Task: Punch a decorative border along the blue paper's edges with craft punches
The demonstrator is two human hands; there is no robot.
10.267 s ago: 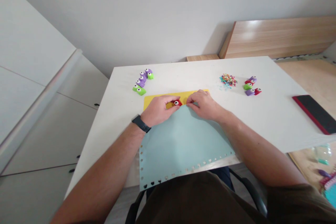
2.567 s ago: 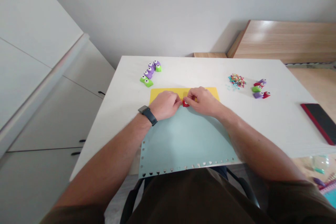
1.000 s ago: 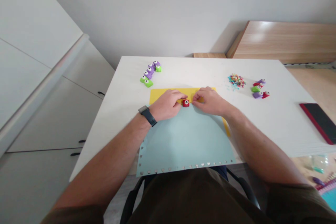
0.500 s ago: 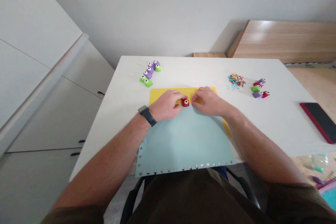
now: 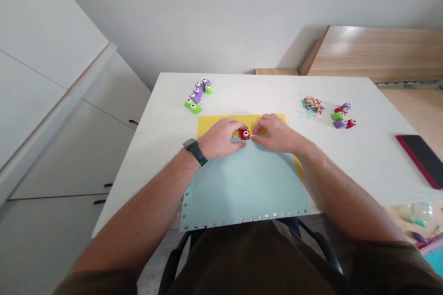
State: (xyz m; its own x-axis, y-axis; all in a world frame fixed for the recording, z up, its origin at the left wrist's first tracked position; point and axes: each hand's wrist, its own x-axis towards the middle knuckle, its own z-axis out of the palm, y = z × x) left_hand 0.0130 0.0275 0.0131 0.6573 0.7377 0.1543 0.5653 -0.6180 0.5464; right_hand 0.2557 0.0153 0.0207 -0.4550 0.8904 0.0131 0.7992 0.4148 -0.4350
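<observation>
A red paper punch [image 5: 244, 134] sits at the far edge of a light blue sheet [image 5: 249, 179], which has small cut-out shapes along its near and left edges. Beneath the blue sheet lies a yellow sheet [image 5: 218, 122]. My left hand [image 5: 223, 138] is at the punch's left side, index finger touching its top left, thumb apart below it. Just right of the punch, my right hand [image 5: 273, 132] has thumb and fingers curled toward each other at the sheet's edge; whether paper is between them is too small to tell.
Purple and green punches [image 5: 195, 97] stand at the back left of the white table [image 5: 138, 156]. Farther right are a pile of colourful paper bits [image 5: 312, 105], more punches [image 5: 341, 116] and a black phone with a red edge [image 5: 420, 159].
My left thumb has moved away from my index finger, toward the right below the punch. The blue sheet has shifted very slightly. My right hand has hardly moved.
</observation>
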